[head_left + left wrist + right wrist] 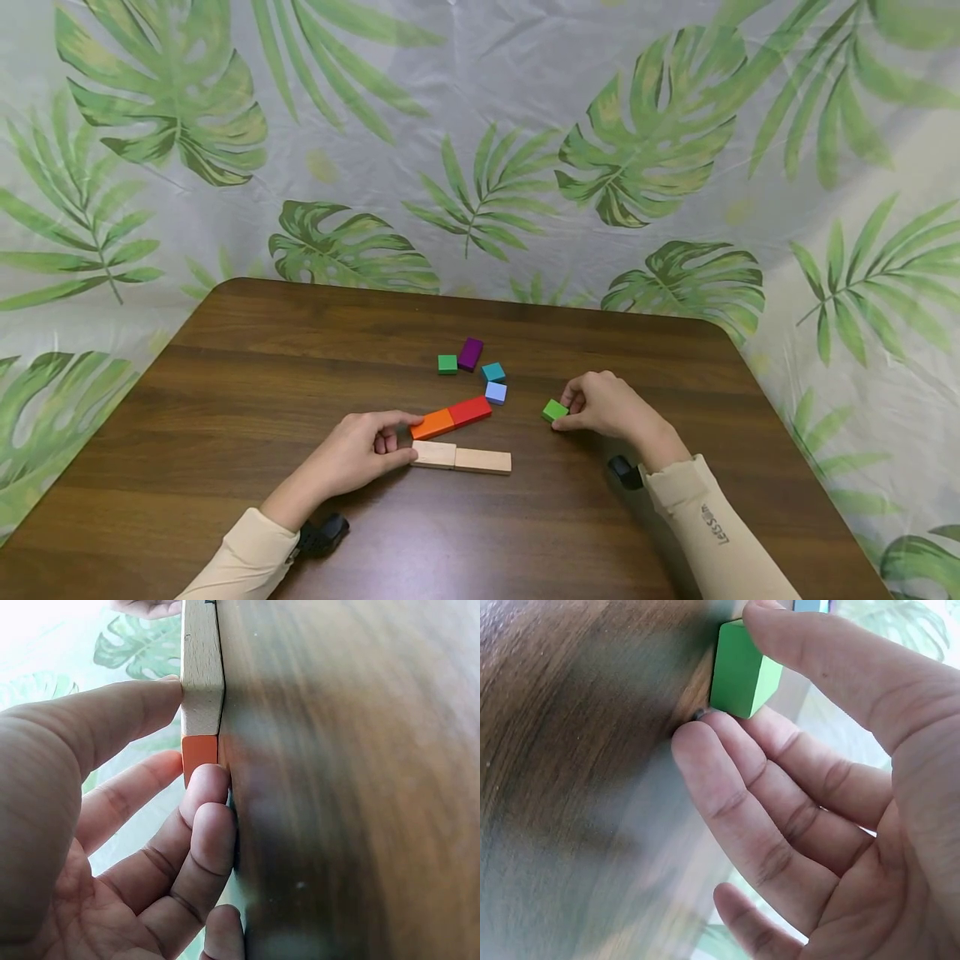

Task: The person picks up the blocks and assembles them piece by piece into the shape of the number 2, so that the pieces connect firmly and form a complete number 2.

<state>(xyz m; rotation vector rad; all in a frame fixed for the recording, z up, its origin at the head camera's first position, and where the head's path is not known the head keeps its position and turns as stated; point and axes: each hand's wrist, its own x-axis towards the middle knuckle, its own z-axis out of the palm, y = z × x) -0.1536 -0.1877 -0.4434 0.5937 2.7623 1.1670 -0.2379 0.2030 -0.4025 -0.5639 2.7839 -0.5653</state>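
Observation:
My left hand (352,454) rests at the left ends of two short rows of blocks. Its index fingertip touches an orange block (432,425), and its thumb touches a light wooden block (434,454); the other fingers curl beneath. A red block (471,410) continues the orange one, while a second plain wooden block (483,462) lies end to end with the first. Farther right, my right hand (609,407) pinches a bright green block (739,669) between thumb and fingers, low at the tabletop.
Beyond the rows lie a light blue block (497,393), a teal block (492,372), a purple block (470,355) and a darker green block (447,365). They sit on a brown wooden table (300,333), with a leaf-patterned cloth (480,100) hanging behind its far edge.

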